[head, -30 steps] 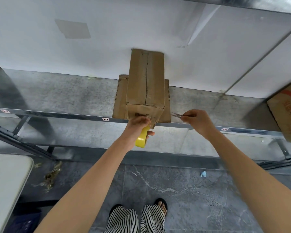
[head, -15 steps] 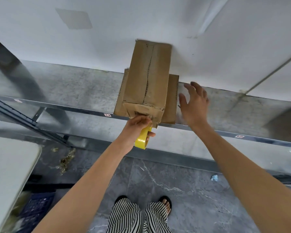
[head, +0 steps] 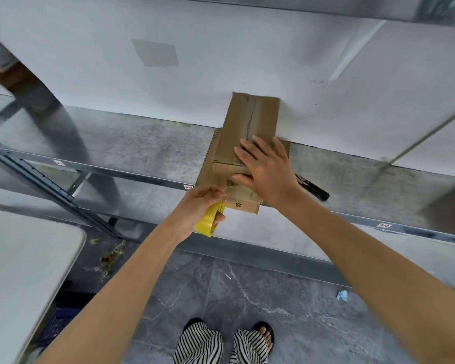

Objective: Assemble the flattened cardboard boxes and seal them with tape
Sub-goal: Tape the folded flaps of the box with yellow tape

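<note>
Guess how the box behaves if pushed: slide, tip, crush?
Probably light and empty: the box is thin corrugated board. Likely to slide, since it sits on flat cardboard on a smooth metal shelf. It overhangs the shelf's front edge, so it could tip off if the right hand pressing it lifted.

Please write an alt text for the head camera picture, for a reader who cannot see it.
A person's right hand presses flat on a cardboard box on a metal shelf, while the left hand grips a yellow tape roll at the box's near end. A black-handled tool lies on the shelf, right of the box.
</note>
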